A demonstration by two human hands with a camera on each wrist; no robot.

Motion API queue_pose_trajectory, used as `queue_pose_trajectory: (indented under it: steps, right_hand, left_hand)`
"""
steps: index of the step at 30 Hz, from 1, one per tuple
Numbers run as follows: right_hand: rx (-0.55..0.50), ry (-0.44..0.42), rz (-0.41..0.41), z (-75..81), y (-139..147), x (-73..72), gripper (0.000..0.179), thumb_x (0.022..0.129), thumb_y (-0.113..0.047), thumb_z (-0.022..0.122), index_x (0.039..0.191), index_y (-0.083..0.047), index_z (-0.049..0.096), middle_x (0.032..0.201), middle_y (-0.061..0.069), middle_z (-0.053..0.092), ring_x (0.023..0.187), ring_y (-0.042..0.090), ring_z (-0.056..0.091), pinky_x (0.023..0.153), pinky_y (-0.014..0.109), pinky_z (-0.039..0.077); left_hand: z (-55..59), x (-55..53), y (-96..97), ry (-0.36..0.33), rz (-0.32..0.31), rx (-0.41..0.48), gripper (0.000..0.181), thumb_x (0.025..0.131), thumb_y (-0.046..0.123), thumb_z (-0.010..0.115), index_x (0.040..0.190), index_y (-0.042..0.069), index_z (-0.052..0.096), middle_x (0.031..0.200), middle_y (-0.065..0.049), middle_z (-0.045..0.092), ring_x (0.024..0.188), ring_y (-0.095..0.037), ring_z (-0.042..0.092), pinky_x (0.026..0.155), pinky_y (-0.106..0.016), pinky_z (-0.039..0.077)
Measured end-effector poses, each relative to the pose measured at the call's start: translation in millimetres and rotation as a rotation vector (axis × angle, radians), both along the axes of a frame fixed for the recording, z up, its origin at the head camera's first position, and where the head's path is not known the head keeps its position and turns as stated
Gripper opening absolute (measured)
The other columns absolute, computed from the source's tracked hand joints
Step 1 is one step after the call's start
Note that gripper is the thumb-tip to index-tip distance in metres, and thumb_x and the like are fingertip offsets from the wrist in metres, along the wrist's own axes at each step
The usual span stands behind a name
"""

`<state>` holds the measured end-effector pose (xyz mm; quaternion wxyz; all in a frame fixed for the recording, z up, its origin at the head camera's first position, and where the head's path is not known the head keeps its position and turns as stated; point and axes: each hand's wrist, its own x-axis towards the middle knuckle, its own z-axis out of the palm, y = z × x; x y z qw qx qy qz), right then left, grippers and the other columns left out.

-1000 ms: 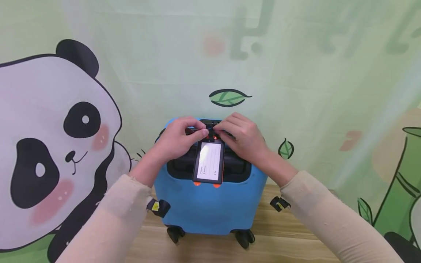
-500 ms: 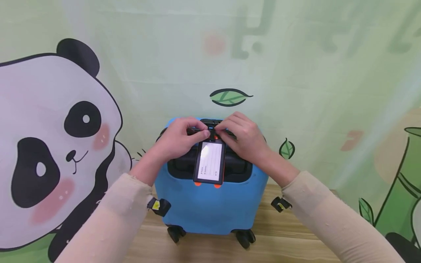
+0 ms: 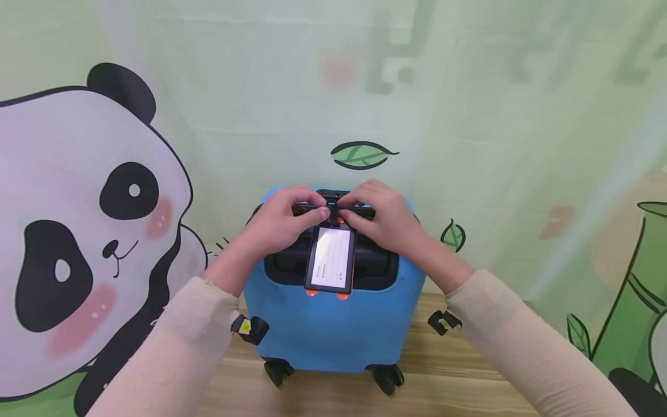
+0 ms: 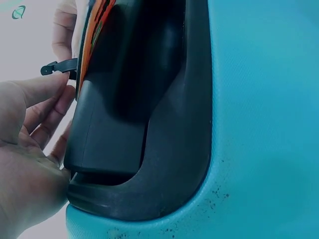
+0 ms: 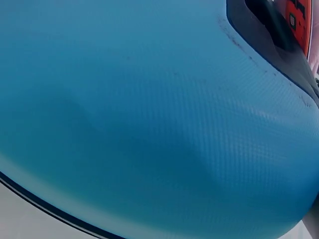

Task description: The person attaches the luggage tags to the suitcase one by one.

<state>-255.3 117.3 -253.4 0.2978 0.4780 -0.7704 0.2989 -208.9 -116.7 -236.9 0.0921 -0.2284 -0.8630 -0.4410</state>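
A luggage tag [image 3: 330,258] with a black frame and a white card hangs by a black strap [image 3: 333,212] at the handle of a blue suitcase [image 3: 333,330]. With thumb and forefinger my left hand [image 3: 286,220] pinches the strap from the left. From the right, my right hand [image 3: 388,217] holds thumb and fingertips at the same strap, pinching it. In the left wrist view, the strap's end [image 4: 61,66] sticks out by the left thumb tip. The tag's orange back [image 5: 299,22] shows at the right wrist view's corner. The fingertips partly hide the strap's fastening.
The suitcase stands upright on its black wheels [image 3: 387,379] on a wood-look floor [image 3: 458,388]. Close behind it is a printed backdrop [image 3: 250,104] with a panda and leaves. A black recess [image 3: 375,269] surrounds the suitcase's black handle.
The right thumb and fingers have spread slightly apart and shifted a little at the strap. The left hand keeps nearly the same place, and the tag still hangs in front of the handle.
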Motion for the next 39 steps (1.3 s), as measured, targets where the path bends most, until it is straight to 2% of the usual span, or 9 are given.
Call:
queue_pose_trajectory:
  steps: [3,6,16,28,33,39]
  right_hand:
    - [0.023,-0.065,-0.006,2.3,-0.1,-0.6,0.014,0.095,-0.006,0.079,0.109,-0.002,0.081,0.105,0.012,0.079,0.101,0.028,0.07,0.09,0.045,0.059]
    - [0.032,-0.072,-0.01,3.7,-0.7,-0.8,0.014,0.095,-0.004,0.079,0.108,-0.002,0.081,0.104,0.012,0.079,0.1,0.028,0.07,0.09,0.045,0.059]
    - [0.032,0.131,-0.035,-1.2,-4.2,-2.5,0.007,0.092,0.0,0.081,0.099,0.0,0.08,0.096,0.013,0.079,0.09,0.029,0.068,0.081,0.044,0.06]
    - [0.026,0.229,-0.022,0.3,-8.3,1.6,0.008,0.09,0.001,0.081,0.098,0.0,0.079,0.093,0.012,0.078,0.088,0.027,0.066,0.078,0.041,0.06]
    - [0.015,0.236,-0.02,0.0,-8.8,2.2,0.009,0.089,0.002,0.082,0.097,0.0,0.079,0.093,0.011,0.078,0.087,0.027,0.066,0.077,0.041,0.06]
    - [0.017,0.178,-0.024,0.0,-5.1,2.0,0.008,0.092,-0.002,0.081,0.1,-0.001,0.08,0.095,0.011,0.078,0.089,0.027,0.066,0.079,0.041,0.06]
  left_hand:
    - [-0.7,-0.5,-1.7,0.008,-0.009,0.004,0.015,0.104,0.017,0.069,0.109,0.007,0.078,0.117,-0.009,0.071,0.11,-0.028,0.059,0.095,-0.046,0.05]
    - [-1.1,-0.9,-2.9,0.014,-0.019,0.006,0.014,0.104,0.017,0.069,0.109,0.007,0.078,0.117,-0.008,0.071,0.109,-0.028,0.059,0.094,-0.045,0.05]
    - [-2.7,-4.4,-6.8,0.012,-0.012,0.002,0.015,0.104,0.017,0.069,0.109,0.006,0.078,0.116,-0.009,0.072,0.104,-0.028,0.06,0.09,-0.043,0.051]
    - [0.3,-2.9,-5.0,-0.002,0.019,-0.037,0.017,0.103,0.017,0.069,0.112,0.005,0.079,0.121,-0.011,0.072,0.111,-0.03,0.06,0.095,-0.046,0.05]
    - [0.8,-2.9,-3.7,0.007,0.025,-0.061,0.017,0.103,0.018,0.07,0.112,0.006,0.079,0.119,-0.011,0.072,0.112,-0.03,0.06,0.097,-0.048,0.05]
    - [0.3,-1.9,-2.2,0.003,0.03,-0.055,0.016,0.104,0.018,0.07,0.11,0.007,0.08,0.118,-0.009,0.072,0.112,-0.029,0.06,0.097,-0.048,0.05]
